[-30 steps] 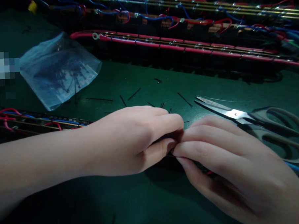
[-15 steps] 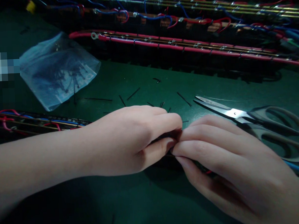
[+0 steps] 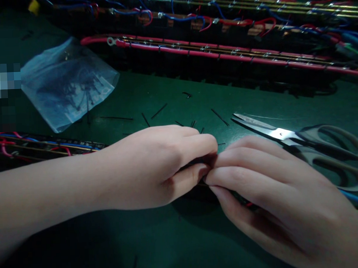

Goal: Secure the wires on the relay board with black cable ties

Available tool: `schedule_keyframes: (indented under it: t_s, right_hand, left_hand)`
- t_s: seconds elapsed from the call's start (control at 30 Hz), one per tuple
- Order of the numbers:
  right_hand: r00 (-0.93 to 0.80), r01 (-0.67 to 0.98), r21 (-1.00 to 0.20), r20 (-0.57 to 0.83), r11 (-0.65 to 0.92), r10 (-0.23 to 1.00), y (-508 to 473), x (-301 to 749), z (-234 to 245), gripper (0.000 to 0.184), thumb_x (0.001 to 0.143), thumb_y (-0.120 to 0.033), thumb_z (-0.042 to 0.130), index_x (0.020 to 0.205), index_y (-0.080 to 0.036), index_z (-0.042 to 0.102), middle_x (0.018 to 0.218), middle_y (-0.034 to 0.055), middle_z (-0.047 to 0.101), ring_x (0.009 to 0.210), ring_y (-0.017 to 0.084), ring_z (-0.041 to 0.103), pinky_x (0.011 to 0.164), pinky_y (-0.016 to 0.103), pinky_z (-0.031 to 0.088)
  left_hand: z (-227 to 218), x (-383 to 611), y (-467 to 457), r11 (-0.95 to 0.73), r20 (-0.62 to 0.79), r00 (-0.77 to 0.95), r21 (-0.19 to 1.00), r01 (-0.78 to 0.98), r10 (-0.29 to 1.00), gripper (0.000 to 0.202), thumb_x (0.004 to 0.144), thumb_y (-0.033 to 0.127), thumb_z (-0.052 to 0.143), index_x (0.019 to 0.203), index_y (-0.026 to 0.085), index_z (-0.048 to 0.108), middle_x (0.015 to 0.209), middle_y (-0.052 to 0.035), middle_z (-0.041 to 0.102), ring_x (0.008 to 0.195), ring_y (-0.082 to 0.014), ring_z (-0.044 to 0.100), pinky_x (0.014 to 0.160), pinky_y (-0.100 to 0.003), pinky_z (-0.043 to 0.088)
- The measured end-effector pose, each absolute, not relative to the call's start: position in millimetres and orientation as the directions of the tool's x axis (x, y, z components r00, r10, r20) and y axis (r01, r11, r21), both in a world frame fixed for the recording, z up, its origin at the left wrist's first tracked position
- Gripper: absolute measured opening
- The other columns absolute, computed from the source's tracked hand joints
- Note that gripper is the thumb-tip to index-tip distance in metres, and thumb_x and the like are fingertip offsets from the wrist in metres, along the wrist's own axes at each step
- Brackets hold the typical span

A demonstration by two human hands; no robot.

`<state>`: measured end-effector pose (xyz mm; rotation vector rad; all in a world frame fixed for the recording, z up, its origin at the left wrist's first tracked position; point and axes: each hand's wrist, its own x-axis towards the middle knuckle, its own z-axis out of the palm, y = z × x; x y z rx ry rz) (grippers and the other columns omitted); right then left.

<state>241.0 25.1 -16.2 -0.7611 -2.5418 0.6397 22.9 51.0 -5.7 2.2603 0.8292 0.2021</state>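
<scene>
My left hand (image 3: 171, 164) reaches in from the left with its fingers curled and pinched. Against its fingertips press those of my right hand (image 3: 264, 193), also closed. Whatever the fingers pinch is hidden between them. Both hands cover the middle of a wired strip assembly (image 3: 53, 146) that lies across the bench and shows at the left with red and blue wires. Just beyond my right hand lies a pair of scissors (image 3: 282, 134) with dark handles, blades pointing left. Several black cable tie pieces (image 3: 159, 110) are scattered behind my hands.
A clear plastic bag (image 3: 70, 83) holding black ties lies at the upper left on the green bench top (image 3: 165, 85). Along the back run more wired strips, one with a thick red cable (image 3: 205, 54) ending in a ring terminal (image 3: 111, 41). Blue and green wires (image 3: 355, 199) show at the right edge.
Both hands keep the same pinched pose at the same spot. The whole view has shifted very slightly; nothing else has visibly moved.
</scene>
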Motion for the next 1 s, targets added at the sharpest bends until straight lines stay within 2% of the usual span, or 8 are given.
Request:
schedule_keyframes:
  t_s: [0.43, 0.77, 1.0]
  right_hand:
    - [-0.77, 0.403, -0.526, 0.247, 0.749, 0.588, 26.0, 240.3, -16.4, 0.015, 0.093, -0.01, 0.055, 0.084, -0.021, 0.049, 0.088, 0.0043, 0.064, 0.083, 0.018, 0.055, 0.068, 0.038, 0.049]
    - [-0.767, 0.415, -0.516, 0.244, 0.749, 0.593, 24.7, 240.9, -16.3, 0.014, 0.096, -0.012, 0.052, 0.085, -0.021, 0.055, 0.09, 0.0046, 0.067, 0.085, 0.019, 0.057, 0.068, 0.038, 0.051]
    - [-0.762, 0.418, -0.518, 0.247, 0.746, 0.598, 23.7, 241.8, -15.0, 0.014, 0.096, -0.013, 0.051, 0.086, -0.022, 0.057, 0.091, 0.0041, 0.067, 0.084, 0.019, 0.058, 0.065, 0.038, 0.05]
  left_hand:
    - [-7.2, 23.2, 52.5, -0.526, -0.13, 0.782, 0.672, 0.521, 0.609, 0.01, 0.098, 0.016, 0.052, 0.097, 0.02, 0.061, 0.093, 0.003, 0.065, 0.087, -0.0109, 0.058, 0.072, -0.023, 0.04]
    - [-6.2, 23.7, 51.5, -0.538, -0.121, 0.784, 0.662, 0.521, 0.609, 0.011, 0.095, 0.013, 0.051, 0.091, 0.022, 0.055, 0.088, 0.0036, 0.061, 0.081, -0.0116, 0.056, 0.066, -0.025, 0.037]
    - [-7.5, 22.7, 49.8, -0.564, -0.099, 0.789, 0.646, 0.514, 0.606, 0.011, 0.093, 0.011, 0.052, 0.093, 0.023, 0.053, 0.089, 0.0037, 0.061, 0.08, -0.0123, 0.055, 0.066, -0.027, 0.037]
